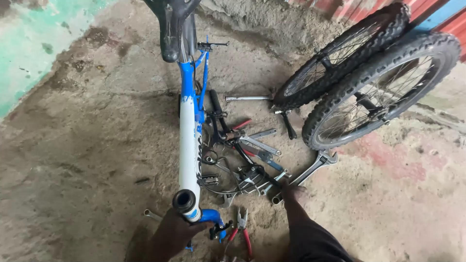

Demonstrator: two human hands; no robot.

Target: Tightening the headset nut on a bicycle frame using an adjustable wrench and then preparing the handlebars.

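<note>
two wheels (pixel 369 73) leaning on wall | red pliers (pixel 241 230) — adjustable wrench (pixel 315 165) on floor

Blue-and-white bicycle frame (pixel 188 145), wheels off, lying along the concrete floor (pixel 87 160), saddle end farthest away. Long silver adjustable wrench (pixel 307 173) flat on floor just right of frame, jaw end pointing away.

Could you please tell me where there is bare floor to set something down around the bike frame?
Bare concrete lies left of the bike frame, out to the green painted patch, and lower right, below the two wheels. Between frame and wheels it is crowded: adjustable wrench, pliers, other tools and cables. The left hand grips the frame's near end; the right hand touches the floor.
</note>
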